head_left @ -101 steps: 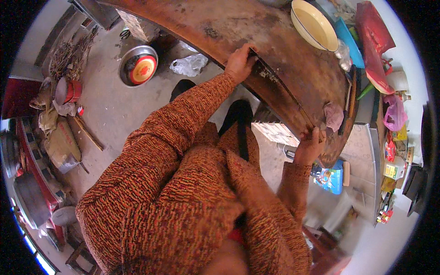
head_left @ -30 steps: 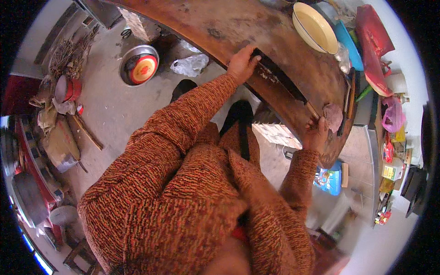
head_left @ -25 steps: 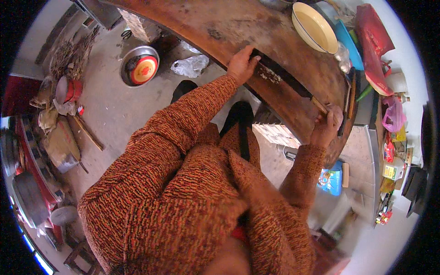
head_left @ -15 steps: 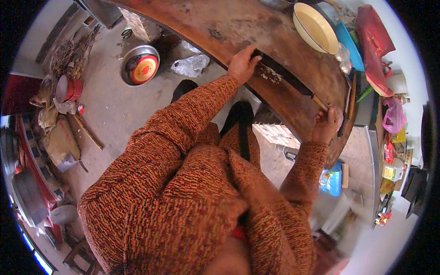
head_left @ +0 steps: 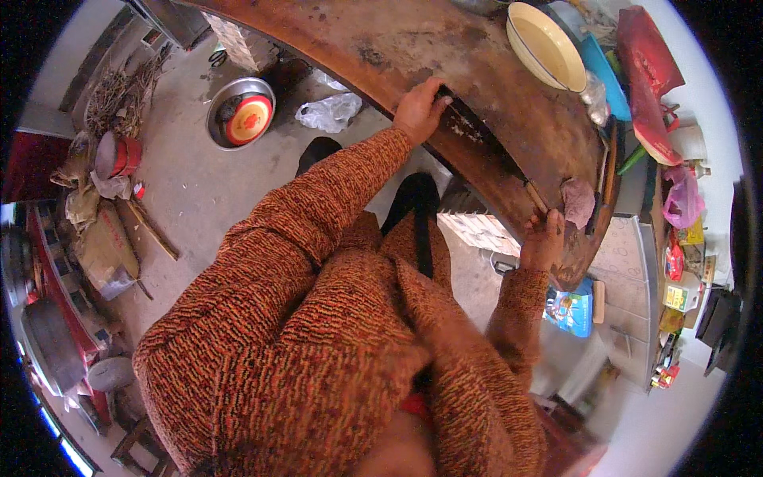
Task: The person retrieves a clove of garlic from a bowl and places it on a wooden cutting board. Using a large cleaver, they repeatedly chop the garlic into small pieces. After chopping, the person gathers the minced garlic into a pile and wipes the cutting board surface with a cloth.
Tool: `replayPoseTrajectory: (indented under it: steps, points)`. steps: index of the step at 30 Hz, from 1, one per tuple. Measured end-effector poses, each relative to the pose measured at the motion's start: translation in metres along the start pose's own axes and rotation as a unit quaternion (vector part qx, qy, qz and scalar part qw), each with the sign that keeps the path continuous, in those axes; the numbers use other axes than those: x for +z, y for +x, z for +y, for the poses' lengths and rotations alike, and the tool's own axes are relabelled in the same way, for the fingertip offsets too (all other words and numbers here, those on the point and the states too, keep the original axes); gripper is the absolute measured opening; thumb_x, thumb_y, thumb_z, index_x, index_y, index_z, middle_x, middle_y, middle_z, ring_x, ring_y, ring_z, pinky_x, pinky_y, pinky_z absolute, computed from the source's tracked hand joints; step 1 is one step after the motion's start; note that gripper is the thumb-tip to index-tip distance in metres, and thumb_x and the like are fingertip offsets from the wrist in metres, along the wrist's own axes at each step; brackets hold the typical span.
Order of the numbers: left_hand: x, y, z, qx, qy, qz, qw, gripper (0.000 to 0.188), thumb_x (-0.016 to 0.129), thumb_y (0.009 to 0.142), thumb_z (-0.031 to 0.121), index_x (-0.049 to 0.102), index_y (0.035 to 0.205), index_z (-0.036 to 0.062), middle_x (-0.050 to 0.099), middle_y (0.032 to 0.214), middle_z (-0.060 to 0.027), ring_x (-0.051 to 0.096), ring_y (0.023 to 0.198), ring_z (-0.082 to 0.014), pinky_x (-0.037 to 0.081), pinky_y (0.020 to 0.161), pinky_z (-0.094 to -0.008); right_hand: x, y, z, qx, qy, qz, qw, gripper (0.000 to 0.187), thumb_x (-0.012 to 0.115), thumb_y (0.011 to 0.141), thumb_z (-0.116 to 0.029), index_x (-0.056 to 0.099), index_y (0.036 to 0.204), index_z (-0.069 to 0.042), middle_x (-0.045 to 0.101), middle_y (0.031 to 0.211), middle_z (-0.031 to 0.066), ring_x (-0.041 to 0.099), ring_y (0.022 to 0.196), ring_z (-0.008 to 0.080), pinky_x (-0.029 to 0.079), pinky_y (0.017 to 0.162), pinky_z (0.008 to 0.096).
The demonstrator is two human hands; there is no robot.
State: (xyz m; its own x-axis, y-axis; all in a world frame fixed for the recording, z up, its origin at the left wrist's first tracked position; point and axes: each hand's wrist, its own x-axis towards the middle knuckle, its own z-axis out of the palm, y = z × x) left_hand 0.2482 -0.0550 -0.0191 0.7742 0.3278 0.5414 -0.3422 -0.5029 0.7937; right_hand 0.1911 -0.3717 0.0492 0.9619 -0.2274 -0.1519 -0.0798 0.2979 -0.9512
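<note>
A long knife [head_left: 486, 137] with a dark blade and a wooden handle lies slanted over the brown wooden tabletop [head_left: 445, 48]. My left hand [head_left: 419, 113] is closed on the far end of its blade, thumb along the top. At the handle's near end, my right hand [head_left: 543, 238] pinches the wood between its fingertips. Small pale crumbs show on the wood beside the blade. A crumpled pinkish cloth [head_left: 579, 203] rests by my right hand, close to the table's right end.
At the back right stand a cream enamel basin [head_left: 544, 48] and a blue container [head_left: 606, 79], with a red bag [head_left: 648, 71] behind. Below on the floor, left of the table, are a metal bowl [head_left: 214, 119] and a clear plastic bag [head_left: 328, 112].
My right hand has drawn the handle toward me and slightly left, uncovering the pinkish cloth. The blade has tilted and looks narrower; my left hand stays at its far end.
</note>
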Motion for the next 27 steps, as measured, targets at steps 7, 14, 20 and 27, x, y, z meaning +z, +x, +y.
replayPoseTrajectory:
  steps: [7,14,20,27]
  points:
    - [0.000,0.002,-0.001,-0.046,-0.029,0.004,0.999,0.025,0.053,0.085,0.012,0.049,0.109,0.0087,0.062,0.094,-0.0167,0.061,0.091,-0.0370,0.047,0.080,-0.0421,0.010,-0.029,-0.003,-0.087,-0.075,0.003,0.993,0.034,0.062,0.086,-0.019,0.043,0.112,-0.007,0.059,0.089,0.0121,0.057,0.066,0.0197,0.046,0.052,0.0299]
    - [-0.007,0.000,0.005,-0.047,-0.090,-0.002,0.995,0.028,0.050,0.079,0.010,0.047,0.107,0.0052,0.059,0.094,-0.0198,0.057,0.091,-0.0400,0.045,0.080,-0.0424,0.011,-0.066,0.020,-0.030,-0.025,-0.008,0.999,0.037,0.065,0.086,-0.021,0.040,0.111,-0.009,0.060,0.085,0.0130,0.056,0.059,0.0189,0.045,0.052,0.0292]
    - [-0.009,0.000,0.008,-0.050,-0.073,-0.010,0.996,0.032,0.047,0.079,0.009,0.046,0.110,0.0066,0.062,0.093,-0.0157,0.061,0.090,-0.0354,0.047,0.082,-0.0406,0.018,-0.066,0.004,-0.086,-0.049,-0.032,0.995,0.039,0.065,0.085,-0.023,0.040,0.110,-0.007,0.058,0.084,0.0114,0.054,0.058,0.0175,0.044,0.053,0.0284]
    - [-0.004,-0.002,0.003,-0.040,-0.033,0.003,0.999,0.029,0.053,0.082,0.016,0.045,0.106,0.0019,0.056,0.096,-0.0243,0.052,0.093,-0.0443,0.043,0.079,-0.0473,0.015,-0.044,-0.001,-0.093,-0.073,-0.007,0.993,0.033,0.062,0.086,-0.022,0.046,0.110,-0.005,0.058,0.086,0.0100,0.054,0.061,0.0166,0.044,0.053,0.0280]
